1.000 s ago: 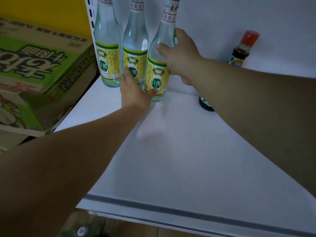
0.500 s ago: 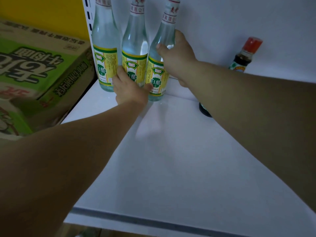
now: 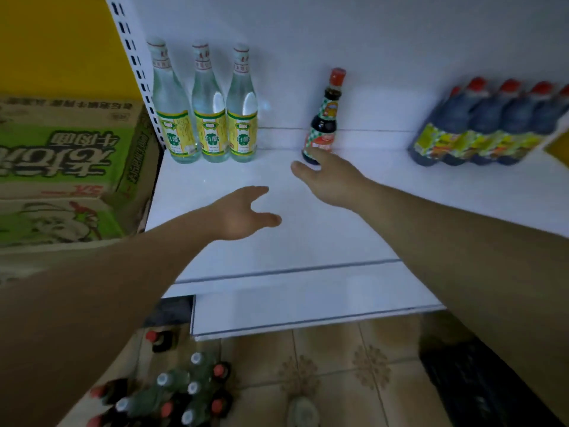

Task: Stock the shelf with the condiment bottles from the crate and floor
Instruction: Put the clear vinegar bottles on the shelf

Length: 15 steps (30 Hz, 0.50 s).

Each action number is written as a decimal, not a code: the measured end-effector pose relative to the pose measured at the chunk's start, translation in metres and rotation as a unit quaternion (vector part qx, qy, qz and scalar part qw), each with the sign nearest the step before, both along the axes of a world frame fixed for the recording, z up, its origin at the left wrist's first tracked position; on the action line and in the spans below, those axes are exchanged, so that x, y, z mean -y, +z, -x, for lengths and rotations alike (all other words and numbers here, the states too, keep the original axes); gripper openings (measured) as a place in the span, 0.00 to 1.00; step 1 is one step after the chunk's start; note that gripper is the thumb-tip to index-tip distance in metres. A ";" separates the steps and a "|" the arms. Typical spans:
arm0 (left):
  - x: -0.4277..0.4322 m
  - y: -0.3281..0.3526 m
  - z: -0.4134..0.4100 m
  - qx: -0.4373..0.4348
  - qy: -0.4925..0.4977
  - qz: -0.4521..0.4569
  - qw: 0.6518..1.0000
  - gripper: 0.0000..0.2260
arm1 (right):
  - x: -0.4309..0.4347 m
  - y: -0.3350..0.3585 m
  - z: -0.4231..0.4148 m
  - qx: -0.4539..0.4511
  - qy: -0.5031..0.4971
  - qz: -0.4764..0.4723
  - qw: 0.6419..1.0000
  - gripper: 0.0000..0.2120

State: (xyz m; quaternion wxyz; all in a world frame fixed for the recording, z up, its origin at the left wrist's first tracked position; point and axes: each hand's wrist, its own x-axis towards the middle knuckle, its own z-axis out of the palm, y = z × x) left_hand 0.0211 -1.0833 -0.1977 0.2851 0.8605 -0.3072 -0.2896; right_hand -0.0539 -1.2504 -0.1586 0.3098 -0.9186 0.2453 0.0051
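Observation:
Three clear vinegar bottles (image 3: 209, 118) with yellow-green labels stand in a row at the back left of the white shelf (image 3: 277, 241). A small dark sauce bottle (image 3: 323, 124) with a red cap stands to their right. My left hand (image 3: 243, 214) hovers over the shelf's middle, fingers apart and holding nothing. Further back, my right hand (image 3: 332, 177) is just in front of the dark bottle's base, open and empty. Several more bottles (image 3: 172, 392), clear ones and dark red-capped ones, stand clustered on the floor below.
A shrink-wrapped pack of dark red-capped bottles (image 3: 486, 124) lies at the shelf's back right. A green and brown cardboard carton (image 3: 67, 167) sits left of the perforated shelf upright (image 3: 135, 69). A lower shelf edge (image 3: 308, 315) juts out above the tiled floor (image 3: 338, 371).
Both hands have let go of the vinegar bottles and pulled back toward me. The right hand has moved right, toward the dark bottle. The view has widened and tipped down to the floor bottles.

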 end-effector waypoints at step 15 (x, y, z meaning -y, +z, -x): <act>0.093 0.145 0.320 0.084 -0.377 -0.021 0.922 0.35 | 0.017 0.119 0.438 -0.049 -0.274 0.039 0.960 0.33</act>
